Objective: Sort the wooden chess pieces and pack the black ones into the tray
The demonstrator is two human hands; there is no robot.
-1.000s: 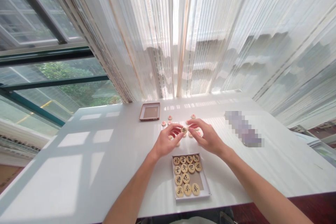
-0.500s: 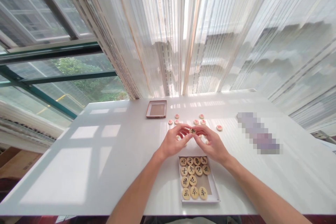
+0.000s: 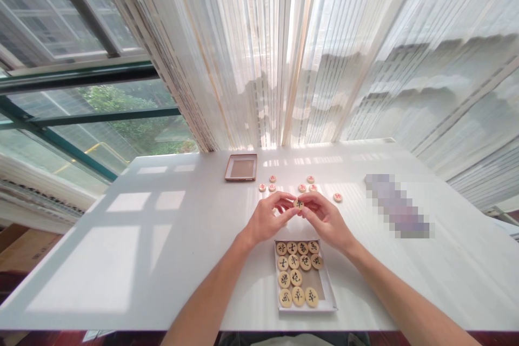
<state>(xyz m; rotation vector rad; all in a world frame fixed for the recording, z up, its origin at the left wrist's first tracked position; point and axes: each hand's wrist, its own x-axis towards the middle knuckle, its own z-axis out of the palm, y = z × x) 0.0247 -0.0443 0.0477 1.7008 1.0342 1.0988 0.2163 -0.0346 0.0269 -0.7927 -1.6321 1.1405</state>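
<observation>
A round wooden Chinese chess piece [image 3: 299, 204] with a black character is held up between my two hands, its face toward me. My left hand [image 3: 270, 219] pinches its left edge, and my right hand [image 3: 323, 220] pinches the right edge. Just below the hands lies a shallow open box [image 3: 329, 303], with several black-lettered chess pieces [image 3: 298, 296] in rows and bare brown bottom showing at its right middle. Beyond my fingers are several red-lettered pieces [image 3: 302, 188] on the table. More pieces there are partly hidden behind my hands.
A second shallow box part, the lid [image 3: 240, 179], rests at the table's far side. Another red-lettered piece [image 3: 338, 197] sits right of my hands. A blurred-out object [image 3: 399, 208] lies on the white table [image 3: 170, 259] farther right. Sheer curtains [image 3: 284, 65] hang along the far edge.
Both hands stay nearly in place with the chess piece between them. The piece has turned slightly and shows more of its face. The view has shifted a little.
</observation>
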